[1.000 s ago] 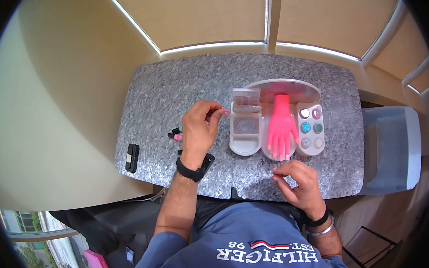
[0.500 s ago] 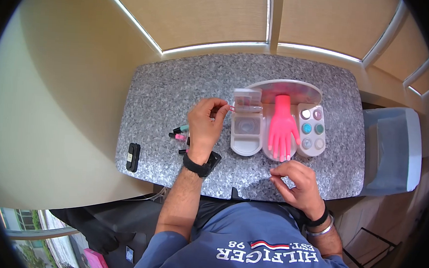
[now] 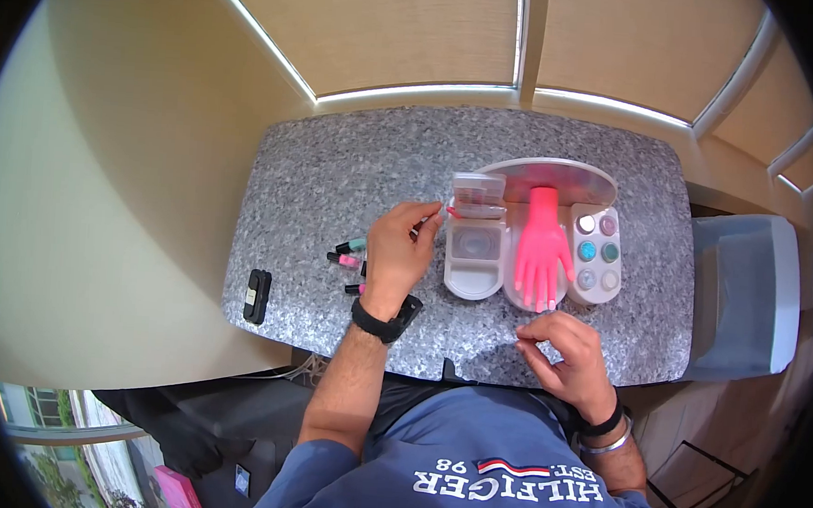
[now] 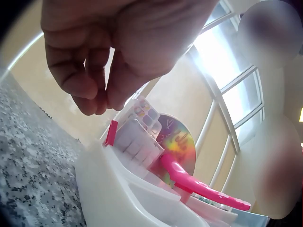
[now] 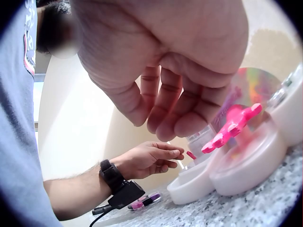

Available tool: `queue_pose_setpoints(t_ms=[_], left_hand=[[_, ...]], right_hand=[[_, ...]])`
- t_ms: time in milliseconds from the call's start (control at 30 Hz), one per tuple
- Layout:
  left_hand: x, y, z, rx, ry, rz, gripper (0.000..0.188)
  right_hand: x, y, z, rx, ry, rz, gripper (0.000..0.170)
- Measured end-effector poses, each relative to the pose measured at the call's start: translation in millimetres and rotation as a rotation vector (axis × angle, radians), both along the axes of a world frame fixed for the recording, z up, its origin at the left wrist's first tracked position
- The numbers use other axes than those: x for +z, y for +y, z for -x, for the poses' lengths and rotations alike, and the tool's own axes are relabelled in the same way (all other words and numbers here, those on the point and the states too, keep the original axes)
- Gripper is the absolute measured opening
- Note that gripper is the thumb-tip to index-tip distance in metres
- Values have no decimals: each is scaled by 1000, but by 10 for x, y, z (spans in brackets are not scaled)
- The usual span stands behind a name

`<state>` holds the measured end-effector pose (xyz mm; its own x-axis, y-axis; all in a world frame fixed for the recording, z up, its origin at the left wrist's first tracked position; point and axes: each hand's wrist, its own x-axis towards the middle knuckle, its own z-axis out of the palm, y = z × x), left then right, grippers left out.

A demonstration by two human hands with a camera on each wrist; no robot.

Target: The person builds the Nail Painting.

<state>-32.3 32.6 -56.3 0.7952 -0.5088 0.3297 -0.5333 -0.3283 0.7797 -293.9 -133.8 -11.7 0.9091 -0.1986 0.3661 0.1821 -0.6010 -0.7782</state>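
Observation:
Bent and close together, the fingertips of my left hand (image 3: pixel 401 256) hold nothing. In the left wrist view this hand (image 4: pixel 113 52) hangs just above a small pink piece (image 4: pixel 111 133), which stands at the edge of the white tray (image 4: pixel 97 184) beside a clear case (image 4: pixel 137 142). Loosely curled, with nothing seen in its fingers, my right hand (image 3: pixel 572 359) is in front of the pink model hand (image 3: pixel 542 248). That model hand lies palm down on the white stand, its fingers towards me. The right wrist view shows the right hand (image 5: pixel 165 71) from the palm side.
Small round pots (image 3: pixel 588 251) sit in the stand's right part, and a curved panel (image 3: pixel 569 182) rises behind. Small bottles (image 3: pixel 343 259) lie left of my left wrist. A black case (image 3: pixel 257 296) is at the table's left; a translucent bin (image 3: pixel 744 298) stands right of the table.
My left hand moved right towards the stand, and the pink piece that was between its fingertips is now at the tray's edge, apart from them. My right hand stayed nearly still.

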Motion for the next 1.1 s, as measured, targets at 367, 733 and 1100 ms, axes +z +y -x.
queue_pose_setpoints(t_ms=[367, 733, 1100], left_hand=[[110, 1043, 21, 283, -14, 2, 15], [-127, 1597, 171, 225, 102, -287, 23], [-101, 1484, 263, 145, 16, -473, 26]], right_hand=[[-36, 13, -12, 4, 8, -12, 19], [-31, 21, -35, 31, 7, -16, 19], [-5, 44, -15, 23, 11, -4, 20]])
